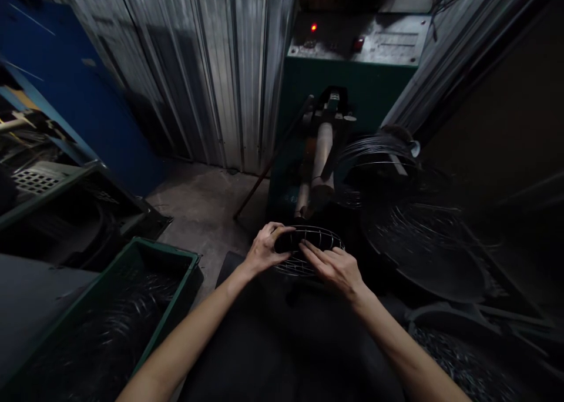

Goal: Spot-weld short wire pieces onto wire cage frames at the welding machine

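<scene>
A small round wire basket (321, 235) with a thin metal rim and mesh is held in front of me, above my dark lap. On its left side, my left hand (265, 250) is closed, thumb and fingers around the wire edge. From the right, my right hand (337, 268) grips the near right part of the basket, its index finger reaching to the middle of the opening. Just beyond the basket stands a green machine (352, 84) with a thick metal cylinder arm (323, 149) pointing toward me.
At lower left stands a green crate (198, 258) holding dark wire pieces. Wire coils (374, 149) hang right of the machine arm. A round tub (440, 272) and a container of small metal pieces (462, 361) sit at right. Corrugated metal sheeting (220, 67) rises behind.
</scene>
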The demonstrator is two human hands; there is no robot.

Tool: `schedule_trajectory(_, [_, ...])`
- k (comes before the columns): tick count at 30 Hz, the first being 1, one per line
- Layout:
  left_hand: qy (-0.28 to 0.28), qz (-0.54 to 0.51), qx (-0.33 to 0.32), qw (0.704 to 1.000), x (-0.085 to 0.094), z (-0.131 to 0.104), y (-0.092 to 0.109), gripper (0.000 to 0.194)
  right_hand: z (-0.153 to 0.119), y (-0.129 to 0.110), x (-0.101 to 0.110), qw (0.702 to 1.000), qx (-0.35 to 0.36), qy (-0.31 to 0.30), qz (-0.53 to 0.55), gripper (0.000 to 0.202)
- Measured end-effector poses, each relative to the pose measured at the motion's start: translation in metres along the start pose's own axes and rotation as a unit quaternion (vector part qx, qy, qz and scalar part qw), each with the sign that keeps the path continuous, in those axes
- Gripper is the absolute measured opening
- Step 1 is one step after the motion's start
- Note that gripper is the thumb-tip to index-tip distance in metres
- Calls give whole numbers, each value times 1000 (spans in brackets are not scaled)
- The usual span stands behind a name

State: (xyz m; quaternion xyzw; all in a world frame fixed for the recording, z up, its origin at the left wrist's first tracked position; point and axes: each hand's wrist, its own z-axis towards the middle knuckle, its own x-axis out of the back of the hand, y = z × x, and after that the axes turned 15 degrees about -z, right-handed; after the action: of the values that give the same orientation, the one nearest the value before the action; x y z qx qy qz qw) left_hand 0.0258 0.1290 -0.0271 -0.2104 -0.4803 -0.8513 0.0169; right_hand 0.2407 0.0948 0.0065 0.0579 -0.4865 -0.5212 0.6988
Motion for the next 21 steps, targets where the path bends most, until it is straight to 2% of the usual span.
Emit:
schedule_trajectory(8, [-10,11,-16,1000,2,20,-8,55,-1,10,-15,1000,-12,10,-23,34])
schedule_trajectory(16, [-7,37,-33,999,2,35,-21,56,1,12,-33,999,-14,-17,-42,36])
schedule_trajectory(21, [-22,44,-54,997,4,35,-29,53,4,7,-37,998,-26,25,-57,32])
